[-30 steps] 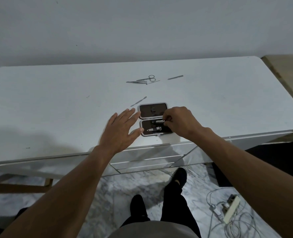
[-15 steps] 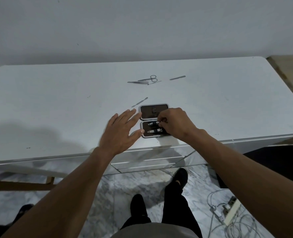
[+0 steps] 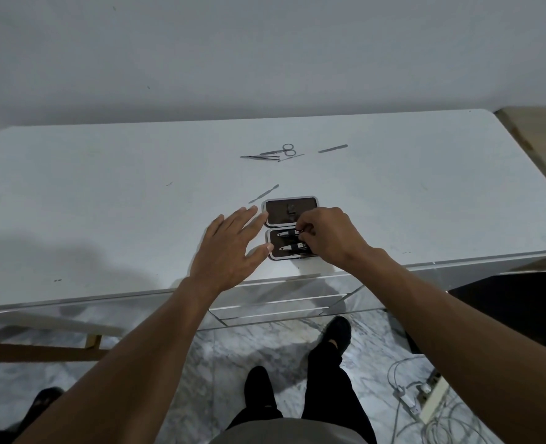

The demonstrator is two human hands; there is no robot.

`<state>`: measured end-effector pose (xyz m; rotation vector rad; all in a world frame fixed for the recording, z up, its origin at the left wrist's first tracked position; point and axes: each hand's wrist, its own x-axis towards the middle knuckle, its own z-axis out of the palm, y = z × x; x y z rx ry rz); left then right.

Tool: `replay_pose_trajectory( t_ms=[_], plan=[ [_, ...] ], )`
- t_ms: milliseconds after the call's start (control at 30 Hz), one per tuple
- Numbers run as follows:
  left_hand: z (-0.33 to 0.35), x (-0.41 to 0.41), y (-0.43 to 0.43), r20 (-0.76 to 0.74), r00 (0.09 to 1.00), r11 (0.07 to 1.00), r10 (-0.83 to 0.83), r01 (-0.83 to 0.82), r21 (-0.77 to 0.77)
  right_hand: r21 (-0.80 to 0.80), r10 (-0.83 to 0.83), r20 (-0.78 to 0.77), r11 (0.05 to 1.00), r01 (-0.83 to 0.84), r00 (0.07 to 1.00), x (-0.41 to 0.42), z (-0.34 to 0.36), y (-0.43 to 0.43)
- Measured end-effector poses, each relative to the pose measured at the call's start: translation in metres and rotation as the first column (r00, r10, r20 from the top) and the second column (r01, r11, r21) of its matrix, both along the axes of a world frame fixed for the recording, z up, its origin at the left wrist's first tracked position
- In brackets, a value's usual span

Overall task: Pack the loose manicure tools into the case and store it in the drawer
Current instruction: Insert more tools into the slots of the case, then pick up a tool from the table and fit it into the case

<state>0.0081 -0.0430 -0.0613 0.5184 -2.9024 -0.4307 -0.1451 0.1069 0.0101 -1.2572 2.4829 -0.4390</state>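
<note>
Floor: a power strip (image 3: 425,398) with tangled cables is seen at the right.
Drawer (image 3: 281,302): seen under the desk (image 3: 105,203) edge.
Left hand (image 3: 230,248): fingers are spread, grip apart, fingertips touching the case's left edge.
Right hand (image 3: 329,235): grip is clamped on the farther nail clipper (image 3: 286,233).
Case (image 3: 291,209): laid open near the desk's front edge; the nearer nail clipper (image 3: 289,248) is seated in the near half.
Loose tools: a slim pusher (image 3: 263,193) is left just beyond the case; scissors (image 3: 284,149), tweezers (image 3: 259,157) and a file (image 3: 332,148) are left farther back.

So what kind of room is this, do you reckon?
Probably a home bedroom or dressing room: a white-topped dresser with mirrored drawer fronts, a grey-veined marble floor, and a white power strip with tangled cables lying on it.
</note>
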Motion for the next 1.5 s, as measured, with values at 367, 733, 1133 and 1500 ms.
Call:
replay_pose_trajectory(
  t_ms=[367,733,1133,1500],
  plan=[
    [-0.001,-0.003,0.0,0.017,1.0,1.0,0.017,-0.017,0.014,0.001,-0.06,0.058,0.998,0.06,0.997,0.0,0.001,-0.002],
    [0.002,-0.002,0.001,0.035,0.999,1.0,0.008,-0.008,-0.008,-0.03,-0.14,0.101,0.989,0.143,0.985,0.001,0.0,0.002],
    [0.003,0.0,0.002,0.046,0.999,1.0,-0.001,0.002,-0.028,-0.079,-0.134,-0.048,0.988,0.13,0.99,-0.055,0.022,-0.062],
    [0.012,-0.003,0.003,0.07,0.997,0.999,0.035,-0.037,0.029,0.06,-0.049,-0.21,0.996,0.063,0.976,-0.127,0.006,-0.14]
  ],
)
